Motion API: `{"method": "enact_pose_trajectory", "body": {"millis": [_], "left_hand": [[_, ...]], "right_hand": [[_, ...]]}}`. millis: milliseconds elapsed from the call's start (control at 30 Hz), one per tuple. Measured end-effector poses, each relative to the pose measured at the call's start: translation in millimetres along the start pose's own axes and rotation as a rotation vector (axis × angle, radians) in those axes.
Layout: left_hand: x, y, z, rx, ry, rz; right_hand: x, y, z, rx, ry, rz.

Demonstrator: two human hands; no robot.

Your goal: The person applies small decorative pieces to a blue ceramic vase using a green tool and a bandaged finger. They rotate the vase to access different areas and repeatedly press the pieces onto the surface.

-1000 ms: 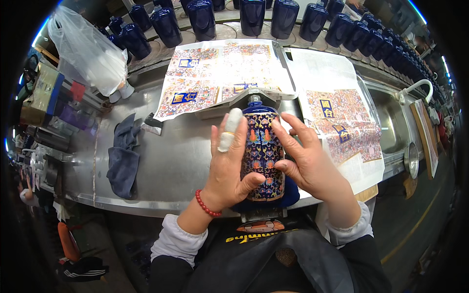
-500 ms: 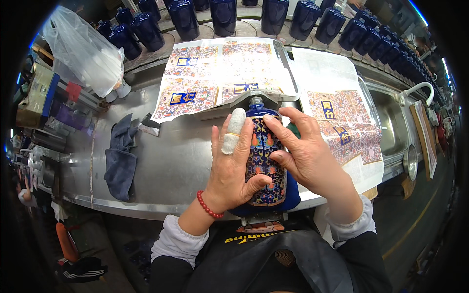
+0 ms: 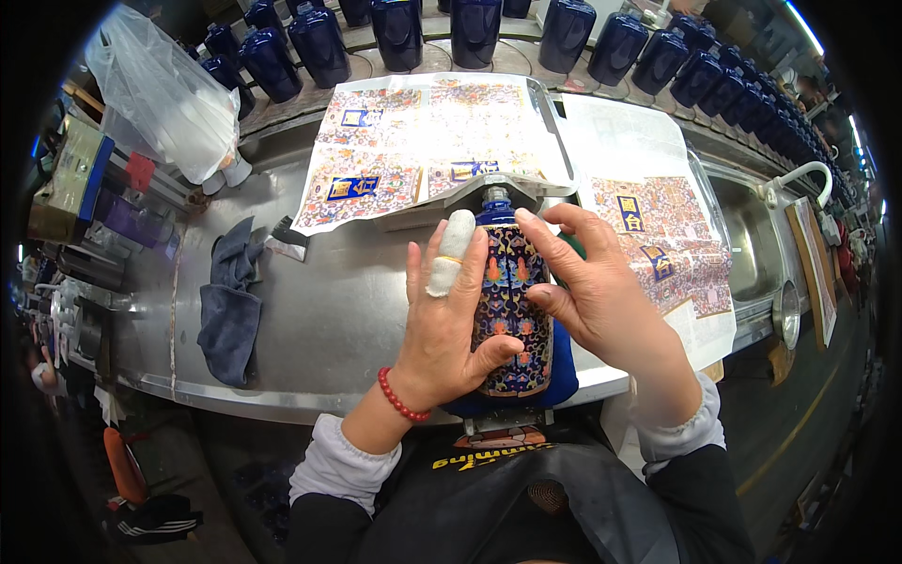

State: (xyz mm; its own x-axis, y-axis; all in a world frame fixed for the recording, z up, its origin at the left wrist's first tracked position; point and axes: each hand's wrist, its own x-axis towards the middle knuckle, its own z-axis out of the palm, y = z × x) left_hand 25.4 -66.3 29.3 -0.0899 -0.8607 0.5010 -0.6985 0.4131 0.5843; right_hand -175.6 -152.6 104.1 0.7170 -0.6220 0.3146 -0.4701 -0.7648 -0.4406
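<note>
A dark blue bottle (image 3: 496,212) with a clear top lies in front of me, its neck pointing away. A colourful patterned label (image 3: 512,310) covers its upward face. My left hand (image 3: 451,320) rests along the bottle's left side, fingers stretched out and thumb over the label. A grey-white cloth sleeve (image 3: 451,254) wraps one of its fingers. At the right, my right hand (image 3: 597,277) has its fingers apart, with the index fingertip at the label's upper right corner and the thumb near its right edge. Blue padding (image 3: 566,367) shows beside the bottle's lower end.
Printed label sheets (image 3: 376,160) lie beyond the bottle, and more sheets (image 3: 648,226) at the right. A dark blue cloth (image 3: 230,310) lies on the metal table (image 3: 319,301). Blue bottles (image 3: 397,38) line a conveyor (image 3: 366,70) at the back. Right stands a sink (image 3: 752,244).
My right hand has moved slightly right, its thumb farther from the label's middle. The left hand has stayed in place. Bottles on the conveyor appear shifted to the right.
</note>
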Motion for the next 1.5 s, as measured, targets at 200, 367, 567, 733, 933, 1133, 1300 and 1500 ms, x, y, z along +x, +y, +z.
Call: {"method": "enact_pose_trajectory", "body": {"millis": [200, 367, 567, 733, 933, 1133, 1300, 1500], "left_hand": [[11, 3, -12, 0.027, 0.034, 0.005], [36, 1, -23, -0.045, 0.04, -0.027], [56, 3, -30, -0.089, 0.041, -0.052], [62, 4, -34, -0.045, 0.003, -0.053], [71, 3, -37, -0.03, -0.014, 0.013], [70, 5, -45, -0.046, -0.099, -0.019], [60, 25, -49, 0.026, -0.092, -0.001], [64, 31, -32, -0.025, -0.051, -0.117]], "right_hand": [[-6, 10, -2, 0.116, -0.028, 0.049], [-9, 22, -11, 0.191, 0.03, 0.025], [-3, 40, -28, 0.298, 0.059, 0.071], [7, 47, -35, 0.504, 0.032, 0.132], [26, 53, -44, 0.56, 0.013, 0.193], [47, 67, -56, 0.575, -0.048, 0.093], [52, 73, -47, 0.617, 0.035, 0.023], [44, 72, -51, 0.708, -0.037, 0.178]]}}
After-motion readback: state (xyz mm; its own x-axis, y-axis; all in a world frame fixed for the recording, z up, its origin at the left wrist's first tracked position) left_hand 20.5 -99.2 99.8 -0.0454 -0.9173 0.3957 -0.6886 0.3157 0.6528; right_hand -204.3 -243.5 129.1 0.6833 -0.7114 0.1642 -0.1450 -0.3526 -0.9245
